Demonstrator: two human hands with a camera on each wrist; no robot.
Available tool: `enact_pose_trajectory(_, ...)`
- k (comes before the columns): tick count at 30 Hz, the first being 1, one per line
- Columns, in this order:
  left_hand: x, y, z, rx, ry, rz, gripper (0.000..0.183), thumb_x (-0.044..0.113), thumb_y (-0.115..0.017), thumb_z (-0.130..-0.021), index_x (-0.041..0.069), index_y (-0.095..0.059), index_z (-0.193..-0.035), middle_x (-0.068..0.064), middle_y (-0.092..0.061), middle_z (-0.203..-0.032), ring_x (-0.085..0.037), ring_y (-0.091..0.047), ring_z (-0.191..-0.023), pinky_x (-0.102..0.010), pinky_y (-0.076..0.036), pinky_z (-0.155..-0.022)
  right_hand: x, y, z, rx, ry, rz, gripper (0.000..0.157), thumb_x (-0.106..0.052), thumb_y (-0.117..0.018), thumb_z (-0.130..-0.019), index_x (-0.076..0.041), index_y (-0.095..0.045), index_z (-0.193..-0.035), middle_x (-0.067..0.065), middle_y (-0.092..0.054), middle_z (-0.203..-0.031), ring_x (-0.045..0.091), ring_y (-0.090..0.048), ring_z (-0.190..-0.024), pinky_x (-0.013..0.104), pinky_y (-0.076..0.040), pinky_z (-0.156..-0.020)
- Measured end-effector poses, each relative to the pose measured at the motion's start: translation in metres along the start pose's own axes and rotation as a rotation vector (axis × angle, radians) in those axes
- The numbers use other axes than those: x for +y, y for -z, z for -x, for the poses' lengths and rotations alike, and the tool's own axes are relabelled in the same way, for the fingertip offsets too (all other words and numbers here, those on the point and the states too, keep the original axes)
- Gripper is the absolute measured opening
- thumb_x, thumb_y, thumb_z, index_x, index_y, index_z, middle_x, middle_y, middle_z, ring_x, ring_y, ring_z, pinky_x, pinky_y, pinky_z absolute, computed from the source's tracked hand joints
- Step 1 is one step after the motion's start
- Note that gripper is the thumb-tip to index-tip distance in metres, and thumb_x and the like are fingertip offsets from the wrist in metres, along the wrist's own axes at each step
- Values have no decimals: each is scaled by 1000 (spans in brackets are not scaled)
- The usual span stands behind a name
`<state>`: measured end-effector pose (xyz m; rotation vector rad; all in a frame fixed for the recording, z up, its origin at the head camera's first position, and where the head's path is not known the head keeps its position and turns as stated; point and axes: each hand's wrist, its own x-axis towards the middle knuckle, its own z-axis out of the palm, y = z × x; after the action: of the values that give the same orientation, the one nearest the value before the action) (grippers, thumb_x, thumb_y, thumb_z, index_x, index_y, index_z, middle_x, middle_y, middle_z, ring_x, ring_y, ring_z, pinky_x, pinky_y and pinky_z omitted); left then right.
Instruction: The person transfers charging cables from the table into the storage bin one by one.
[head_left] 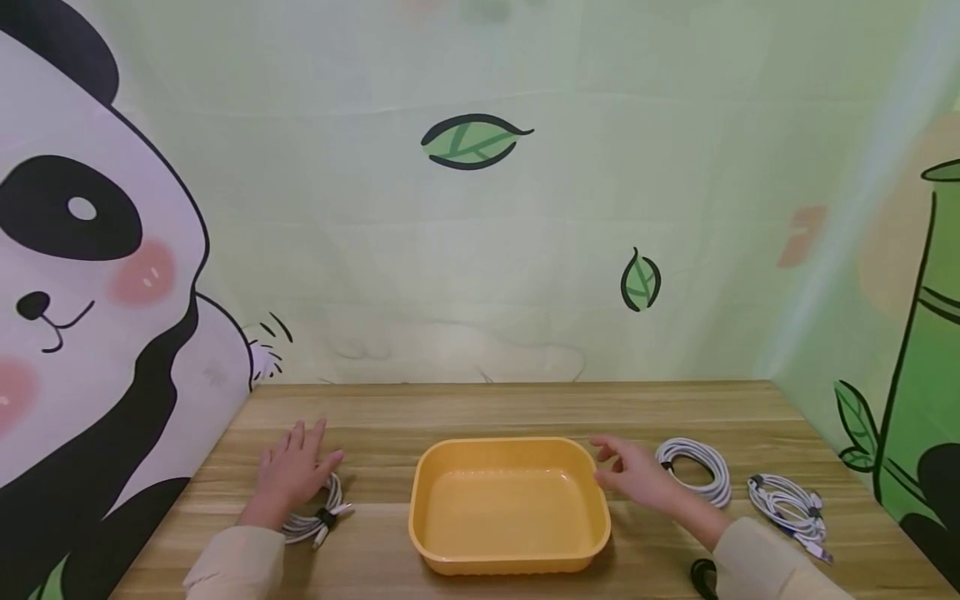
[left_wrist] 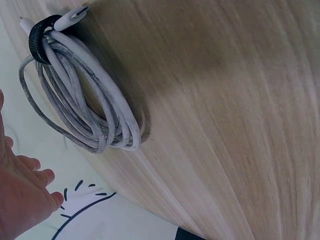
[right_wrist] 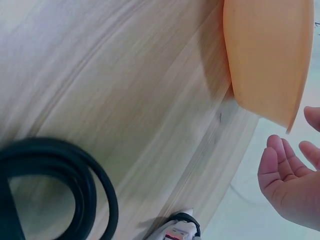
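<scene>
On my far left, the left hand [head_left: 294, 471] hovers over the grey coiled cable [head_left: 318, 515], which lies on the table [head_left: 390, 412] bound by a black strap. My fingers are straight and spread, holding nothing; the left wrist view shows the cable [left_wrist: 80, 95] lying apart from the fingertips [left_wrist: 35, 172]. In the middle sits the yellow tray [head_left: 510, 558], between my two hands. The right hand [head_left: 633, 475] hangs just past the tray's right rim, fingers loosely open and gripping nothing. Just beyond it lies a white coiled cable [head_left: 697, 467], very near the knuckles, and further right a second white cable bundle [head_left: 791, 504]. A black cable [right_wrist: 60, 175] lies near my right sleeve.
</scene>
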<state>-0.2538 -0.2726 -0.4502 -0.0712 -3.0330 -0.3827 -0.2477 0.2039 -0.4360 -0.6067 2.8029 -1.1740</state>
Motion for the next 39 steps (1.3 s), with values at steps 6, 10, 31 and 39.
enact_pose_trajectory(6, -2, -1, 1, 2, 3, 6, 69, 49, -36, -89, 4, -20, -139, -33, -15, -138, -51, -18, -123, -68, -14, -94, -1, -2, 0, -12, -28, -92, 45, -3, -61, -77, 6, -47, -119, 18, -58, -96, 18, -50, -71, 23, -44, -56)
enact_pose_trajectory(10, -3, -2, 1, -1, 6, 1, 68, 46, -38, -89, 3, -20, -139, -34, -16, -138, -52, -18, -123, -69, -14, -93, -3, -2, 0, -33, -81, -177, 47, 0, -58, -77, 7, -44, -121, 20, -56, -96, 17, -50, -72, 28, -47, -57)
enact_pose_trajectory(31, -10, -7, 2, -25, 28, -17, 67, 46, -40, -89, 2, -23, -138, -33, -25, -135, -50, -28, -120, -66, -22, -92, -9, -11, 1, 2, -327, -452, 51, 5, -55, -76, 4, -40, -125, 15, -47, -94, 16, -50, -69, 32, -49, -51)
enact_pose_trajectory(39, -14, -7, 4, -35, 32, -24, 66, 44, -39, -90, 2, -23, -137, -31, -34, -131, -53, -35, -113, -64, -26, -90, -9, -13, 0, 19, -378, -491, 49, 6, -55, -76, 2, -42, -123, 12, -45, -91, 15, -50, -64, 29, -49, -50)
